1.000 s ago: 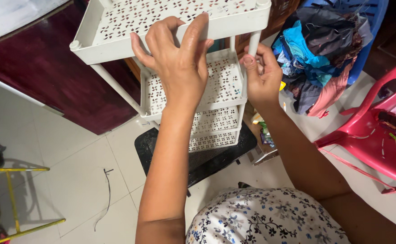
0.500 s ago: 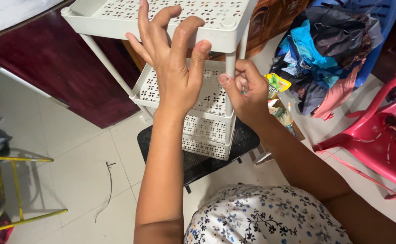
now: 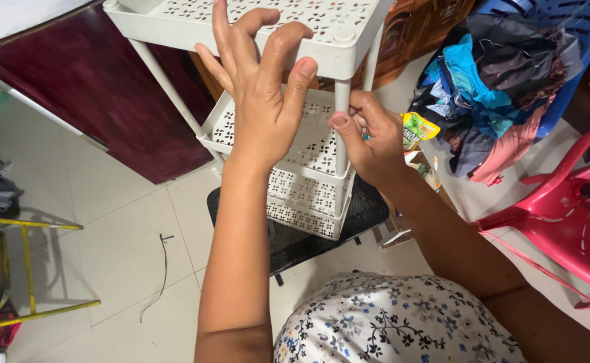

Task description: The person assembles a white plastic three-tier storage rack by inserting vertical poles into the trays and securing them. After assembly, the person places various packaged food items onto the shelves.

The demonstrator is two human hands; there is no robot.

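We have our left hand [image 3: 258, 101] spread open against the front edge of the top tray [image 3: 174, 30] of the white shelf rack [image 3: 308, 144], fingers splayed and apart, thumb pressing on the rim beside the corner socket; nothing is clamped in it. Our right hand [image 3: 369, 138] is closed around the upright corner post [image 3: 342, 101] just below that socket, thumb and fingers wrapped together on the tube. As we judge it, the post is being seated into the top tray, so we should keep the left palm bracing the tray level above the grip while the right hand holds the post straight in line with the socket and pushes or twists without tilting. The lower trays [image 3: 305, 195] sit stacked beneath our grip, resting on a black mesh panel [image 3: 362, 208].
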